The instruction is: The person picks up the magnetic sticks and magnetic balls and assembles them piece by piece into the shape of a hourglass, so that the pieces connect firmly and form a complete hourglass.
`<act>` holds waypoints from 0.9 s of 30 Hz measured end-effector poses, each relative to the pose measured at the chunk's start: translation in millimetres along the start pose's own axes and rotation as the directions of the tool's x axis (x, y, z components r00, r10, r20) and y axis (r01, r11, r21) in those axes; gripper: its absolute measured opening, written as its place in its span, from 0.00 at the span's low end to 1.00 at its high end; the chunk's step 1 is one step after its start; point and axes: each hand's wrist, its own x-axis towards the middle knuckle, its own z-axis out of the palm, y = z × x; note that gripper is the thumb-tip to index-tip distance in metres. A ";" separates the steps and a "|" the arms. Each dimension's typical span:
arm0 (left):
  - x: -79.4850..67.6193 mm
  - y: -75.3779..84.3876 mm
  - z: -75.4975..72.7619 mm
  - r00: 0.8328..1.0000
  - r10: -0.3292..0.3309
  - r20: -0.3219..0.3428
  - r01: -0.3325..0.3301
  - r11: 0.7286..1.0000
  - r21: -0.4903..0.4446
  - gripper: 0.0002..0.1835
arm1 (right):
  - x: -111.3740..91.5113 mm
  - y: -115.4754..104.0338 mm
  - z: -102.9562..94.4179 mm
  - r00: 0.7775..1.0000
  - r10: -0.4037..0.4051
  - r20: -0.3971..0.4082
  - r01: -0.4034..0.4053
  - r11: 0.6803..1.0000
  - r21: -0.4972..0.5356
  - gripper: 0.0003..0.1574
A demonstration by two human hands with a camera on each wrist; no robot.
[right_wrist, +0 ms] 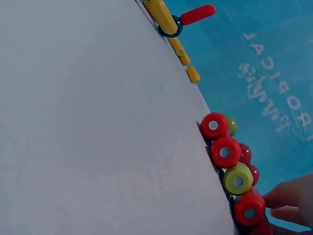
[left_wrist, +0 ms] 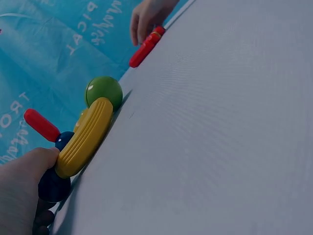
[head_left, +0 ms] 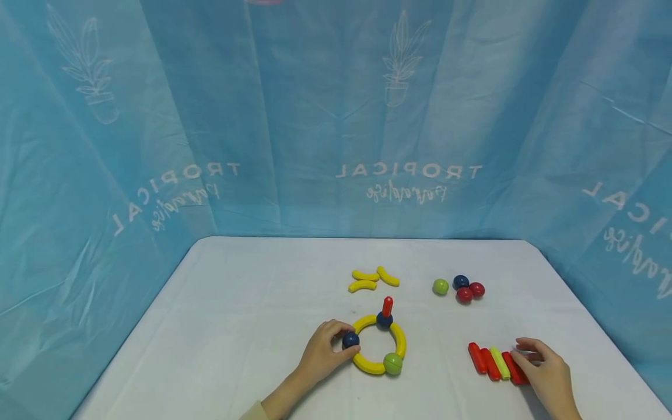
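One red rod [right_wrist: 262, 227] is mostly cut off at the right-wrist view's bottom edge. The right hand [head_left: 548, 373] bends its fingers over that row's end; whether it grips, I cannot tell. The left hand [head_left: 321, 354] pinches a dark blue ball [head_left: 350, 340] of the yellow ring [head_left: 401, 340], which lies between both hands.

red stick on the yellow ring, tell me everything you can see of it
The red stick is a short, slim, plain red rod with a rounded tip, smooth and slightly glossy, apparently plastic. It stands roughly upright on the dark blue ball at the far side of the yellow ring, its lower end against that ball. The left hand is nearby but not touching it.
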 end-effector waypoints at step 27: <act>0.7 -2.3 -0.4 1.000 0.012 -0.011 -0.012 1.000 0.006 0.16 | -8.7 -33.1 0.4 0.974 -0.036 -0.223 0.079 0.980 0.184 0.21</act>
